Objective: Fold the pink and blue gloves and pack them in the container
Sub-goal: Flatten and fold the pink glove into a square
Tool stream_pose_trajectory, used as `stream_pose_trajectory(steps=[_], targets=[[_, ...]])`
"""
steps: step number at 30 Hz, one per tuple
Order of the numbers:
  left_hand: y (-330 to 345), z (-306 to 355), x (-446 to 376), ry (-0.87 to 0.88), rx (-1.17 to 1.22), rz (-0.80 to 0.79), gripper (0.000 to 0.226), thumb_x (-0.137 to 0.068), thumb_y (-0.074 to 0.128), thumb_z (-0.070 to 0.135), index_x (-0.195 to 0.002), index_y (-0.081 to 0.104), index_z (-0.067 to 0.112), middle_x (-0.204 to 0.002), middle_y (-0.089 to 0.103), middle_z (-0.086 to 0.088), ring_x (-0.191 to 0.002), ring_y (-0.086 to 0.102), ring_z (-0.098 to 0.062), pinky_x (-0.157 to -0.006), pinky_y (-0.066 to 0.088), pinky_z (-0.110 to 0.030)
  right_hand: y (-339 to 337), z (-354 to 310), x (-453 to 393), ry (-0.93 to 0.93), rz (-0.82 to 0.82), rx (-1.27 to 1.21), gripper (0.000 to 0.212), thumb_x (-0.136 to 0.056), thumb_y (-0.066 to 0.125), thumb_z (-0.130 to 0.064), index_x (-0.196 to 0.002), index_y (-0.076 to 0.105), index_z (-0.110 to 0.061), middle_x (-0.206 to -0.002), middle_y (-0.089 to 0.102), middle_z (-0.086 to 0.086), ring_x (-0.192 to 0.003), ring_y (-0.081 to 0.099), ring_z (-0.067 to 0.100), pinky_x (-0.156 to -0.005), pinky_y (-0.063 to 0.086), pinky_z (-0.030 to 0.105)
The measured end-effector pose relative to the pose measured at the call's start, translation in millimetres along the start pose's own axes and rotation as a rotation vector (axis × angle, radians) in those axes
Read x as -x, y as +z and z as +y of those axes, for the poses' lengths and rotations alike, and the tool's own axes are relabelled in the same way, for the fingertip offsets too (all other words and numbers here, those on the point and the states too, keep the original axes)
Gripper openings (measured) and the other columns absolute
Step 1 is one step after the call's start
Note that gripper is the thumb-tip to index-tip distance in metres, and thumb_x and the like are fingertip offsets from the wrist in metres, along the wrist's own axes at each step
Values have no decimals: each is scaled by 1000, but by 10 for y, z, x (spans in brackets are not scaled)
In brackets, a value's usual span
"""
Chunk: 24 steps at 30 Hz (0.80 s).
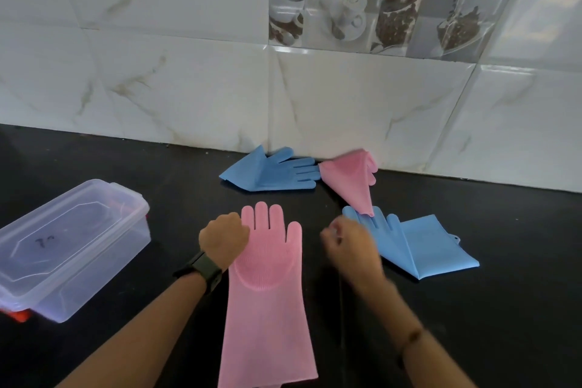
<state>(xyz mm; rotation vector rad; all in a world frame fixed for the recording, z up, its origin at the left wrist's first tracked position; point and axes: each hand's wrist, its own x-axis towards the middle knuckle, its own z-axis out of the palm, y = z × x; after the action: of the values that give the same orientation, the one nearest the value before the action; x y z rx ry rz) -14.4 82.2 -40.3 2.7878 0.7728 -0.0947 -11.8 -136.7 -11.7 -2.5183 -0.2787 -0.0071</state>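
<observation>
Flat pink glove [267, 293] between both hands, left [223, 238] clenched beside it (right [349, 241] blurred, grip unclear).

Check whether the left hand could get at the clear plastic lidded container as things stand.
Probably yes. The left hand rests by the flat pink rubber glove, and only bare black counter lies between it and the clear plastic container.

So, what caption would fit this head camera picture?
Two hands smooth a pink glove beside a lidded container.
</observation>
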Motion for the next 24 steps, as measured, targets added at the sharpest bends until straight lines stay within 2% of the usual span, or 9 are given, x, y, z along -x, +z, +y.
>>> stream_pose_trajectory(steps=[2, 5, 9, 11, 15, 17, 20, 22, 24], targets=[[81, 45, 95, 81, 38, 76, 23, -96, 40, 27, -87, 54, 12, -72, 49, 0, -69, 58, -14, -71, 51, -27, -219, 251, -605, 147, 154, 39, 26, -91, 50, -22, -101, 58, 0, -100, 64, 15, -90, 59, 28, -78, 45, 36], [214, 141, 206, 187, 136, 97, 28, -96, 39, 26, -69, 41, 20, -61, 39, 5, -52, 42, -4, -53, 36, -15, -282, 467, -1208, 281, 48, 72, 36, -89, 52, -26, -103, 55, 7, -107, 61, 22, -99, 57, 36, -85, 44, 39], [290, 351, 276, 313, 280, 58, 23, -96, 43, 27, -75, 49, 20, -70, 55, 3, -63, 55, -5, -68, 48, -15, -163, 504, -1486, 399, -83, -112, 29, -84, 56, -13, -107, 54, 5, -100, 56, 18, -101, 59, 35, -77, 47, 33], [207, 481, 291, 335, 379, 44, 17, -96, 44, 26, -83, 53, 20, -76, 58, 3, -67, 56, -5, -69, 47, -15, -193, 400, -1520, 371, -22, -170, 9, -82, 56, -8, -80, 56, 1, -79, 52, 13, -76, 58, 28, -61, 41, 27], [-124, 817, 294, 386, 677, 49, 16, -94, 48, 23, -95, 56, 9, -86, 57, -3, -80, 56, -16, -75, 49, -30, -351, 84, -1327, 90, 92, -153, 39, -78, 57, -1, -47, 36, -11, -50, 32, 3, -48, 27, 15, -49, 23, 24], [-279, 992, 275, 332, 880, 10, 28, -92, 52, 32, -111, 52, 12, -104, 57, -2, -93, 53, -16, -81, 44, -30, -411, -115, -998, -49, 38, -67, 7, -79, 57, -3, -73, 60, -1, -65, 55, 12, -60, 47, 22, -59, 38, 25], [-408, 1165, 206, 237, 1034, -347, 87, -79, 59, 57, -145, 21, 16, -140, 46, -7, -118, 50, -22, -99, 43, -36, -332, -330, -425, -199, -153, 184, 30, -81, 52, -5, -110, 59, -1, -104, 66, 21, -90, 63, 32, -74, 45, 32], [-383, 1183, 183, 241, 807, -476, 118, -63, 68, 61, -150, 2, 17, -148, 38, -10, -129, 44, -29, -104, 39, -38, -194, -426, -44, -267, -273, 313, 35, -84, 49, -2, -119, 53, -3, -115, 62, 18, -100, 61, 30, -82, 48, 33], [-236, 1132, 224, 327, 350, -408, 114, -67, 72, 42, -149, 1, 11, -141, 46, -14, -125, 49, -29, -96, 41, -33, -14, -457, 229, -237, -389, 360, 35, -86, 50, -4, -121, 50, -9, -114, 61, 13, -99, 61, 26, -85, 50, 33]])
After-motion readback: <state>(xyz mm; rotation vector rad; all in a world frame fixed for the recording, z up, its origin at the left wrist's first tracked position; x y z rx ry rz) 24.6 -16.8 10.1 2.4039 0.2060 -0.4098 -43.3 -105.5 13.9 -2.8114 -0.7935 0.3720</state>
